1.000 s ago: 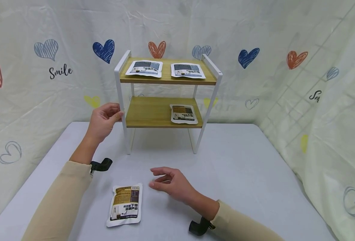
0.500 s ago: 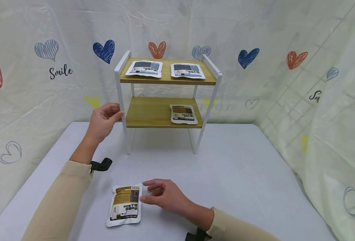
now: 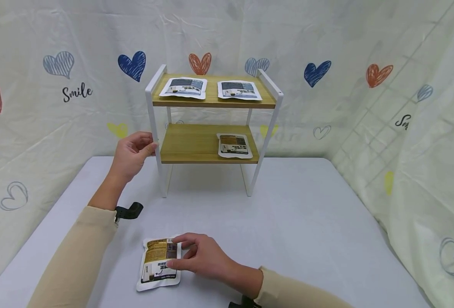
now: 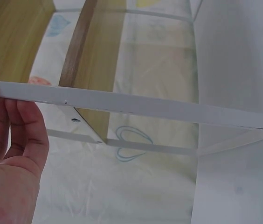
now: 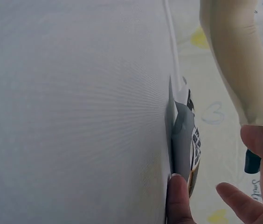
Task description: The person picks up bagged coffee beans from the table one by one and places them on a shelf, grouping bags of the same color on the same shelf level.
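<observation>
My left hand pinches the white left front leg of a two-tier shelf rack. The left wrist view has the thumb and curled fingers of that hand on either side of the white frame. A white pouch with a brown and gold label lies flat on the table. Over its right edge is my right hand, fingers loosely bent. In the right wrist view one fingertip meets the pouch's edge by the table, while the thumb stands apart above it.
Two blue-labelled pouches, one left and one right, lie on the top shelf. A brown-labelled pouch sits at the right of the lower shelf. Behind the white table hangs a heart-printed curtain.
My right hand has moved left and slightly down, from beside the pouch to over its right edge. The left hand stays on the rack's leg.
</observation>
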`<action>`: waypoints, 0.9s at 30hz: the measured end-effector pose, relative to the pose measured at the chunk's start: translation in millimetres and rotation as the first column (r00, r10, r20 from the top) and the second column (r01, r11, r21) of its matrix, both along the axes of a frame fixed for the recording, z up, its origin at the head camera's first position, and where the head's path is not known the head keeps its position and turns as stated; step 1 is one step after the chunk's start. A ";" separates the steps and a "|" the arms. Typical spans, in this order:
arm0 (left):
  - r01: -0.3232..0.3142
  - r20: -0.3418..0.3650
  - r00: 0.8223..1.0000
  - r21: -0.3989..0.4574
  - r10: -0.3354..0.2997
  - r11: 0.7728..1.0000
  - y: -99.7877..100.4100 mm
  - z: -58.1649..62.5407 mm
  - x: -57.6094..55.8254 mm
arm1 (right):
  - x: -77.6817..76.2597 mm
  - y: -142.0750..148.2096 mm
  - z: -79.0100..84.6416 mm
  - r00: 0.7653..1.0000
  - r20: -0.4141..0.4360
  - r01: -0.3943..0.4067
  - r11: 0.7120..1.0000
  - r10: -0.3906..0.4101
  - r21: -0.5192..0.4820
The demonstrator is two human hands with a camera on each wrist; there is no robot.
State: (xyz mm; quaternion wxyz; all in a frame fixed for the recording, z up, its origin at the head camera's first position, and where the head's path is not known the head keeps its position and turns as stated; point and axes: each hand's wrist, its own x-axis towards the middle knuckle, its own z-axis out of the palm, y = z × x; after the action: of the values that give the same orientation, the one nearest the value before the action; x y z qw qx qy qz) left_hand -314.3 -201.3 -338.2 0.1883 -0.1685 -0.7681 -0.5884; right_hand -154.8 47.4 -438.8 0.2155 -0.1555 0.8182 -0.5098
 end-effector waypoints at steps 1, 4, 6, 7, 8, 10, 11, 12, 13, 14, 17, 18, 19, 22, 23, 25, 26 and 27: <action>0.002 -0.001 1.000 0.001 -0.002 1.000 0.0 0.0 -0.1 | 0.2 -1.0 1.3 1.000 -0.007 -0.005 1.000 0.005 0.014; 0.004 -0.002 1.000 0.003 -0.004 1.000 0.0 0.1 -0.1 | 0.2 -3.9 5.3 1.000 -0.021 -0.017 0.998 0.019 0.059; 0.002 0.001 1.000 0.003 -0.002 1.000 -0.1 0.3 0.1 | -0.4 -5.8 8.4 0.999 -0.023 -0.023 0.996 0.025 0.086; 0.000 0.003 1.000 0.003 0.000 1.000 -0.2 0.3 0.3 | -0.8 -6.9 9.4 0.999 -0.020 -0.025 0.995 0.027 0.098; -0.002 0.005 1.000 0.002 0.002 1.000 -0.2 0.4 0.4 | -1.3 -8.2 9.9 0.999 -0.019 -0.025 0.993 0.028 0.111; -0.005 0.009 1.000 0.000 0.005 1.000 -0.3 0.5 0.7 | -2.5 -11.0 10.4 0.999 -0.024 -0.026 0.991 0.030 0.133; -0.008 0.010 1.000 -0.001 0.008 1.000 -0.2 0.6 0.9 | -3.3 -12.6 10.3 0.999 -0.029 -0.027 0.990 0.031 0.142; -0.009 0.010 1.000 -0.001 0.009 1.000 -0.2 0.7 1.1 | -3.9 -14.2 9.8 0.999 -0.034 -0.026 0.988 0.031 0.150; -0.010 0.010 1.000 -0.002 0.010 1.000 0.0 0.8 1.2 | -4.7 -15.7 9.0 0.999 -0.041 -0.025 0.987 0.032 0.158; -0.010 0.009 1.000 -0.003 0.011 1.000 0.2 1.0 1.4 | -5.4 -17.1 8.3 0.998 -0.047 -0.022 0.986 0.031 0.167; -0.012 0.008 1.000 0.000 0.012 1.000 0.6 1.1 1.7 | -7.1 -21.0 6.6 0.997 -0.066 -0.014 0.981 0.027 0.194; -0.012 0.007 1.000 0.000 0.012 1.000 0.7 1.0 1.8 | -7.4 -22.0 6.4 0.997 -0.073 -0.010 0.978 0.026 0.207; -0.012 0.008 1.000 0.001 0.012 1.000 0.7 1.0 1.8 | -7.7 -23.0 5.9 0.996 -0.083 -0.007 0.975 0.026 0.223; -0.010 0.009 1.000 0.003 0.010 1.000 0.9 1.0 2.3 | -7.7 -25.2 5.5 0.994 -0.111 0.004 0.964 0.027 0.265; -0.010 0.011 1.000 0.003 0.010 1.000 1.0 1.2 2.5 | -7.9 -25.7 5.0 0.993 -0.118 0.007 0.961 0.027 0.277; -0.008 0.012 1.000 0.003 0.008 1.000 1.3 1.3 2.7 | -8.2 -26.4 4.2 0.990 -0.136 0.010 0.955 0.032 0.296; -0.007 0.012 1.000 0.003 0.007 1.000 1.4 1.3 2.7 | -8.5 -26.7 3.8 0.989 -0.142 0.010 0.954 0.034 0.300; -0.007 0.012 1.000 0.002 0.007 1.000 1.5 1.3 2.5 | -8.9 -27.1 3.4 0.988 -0.150 0.010 0.952 0.038 0.306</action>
State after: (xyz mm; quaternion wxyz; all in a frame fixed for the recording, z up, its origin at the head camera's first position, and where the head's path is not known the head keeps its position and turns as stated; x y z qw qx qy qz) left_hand -311.8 -199.9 -337.0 0.1859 -0.1623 -0.7690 -0.5896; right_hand -163.7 20.3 -435.5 0.1767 -0.1649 0.9004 -0.3618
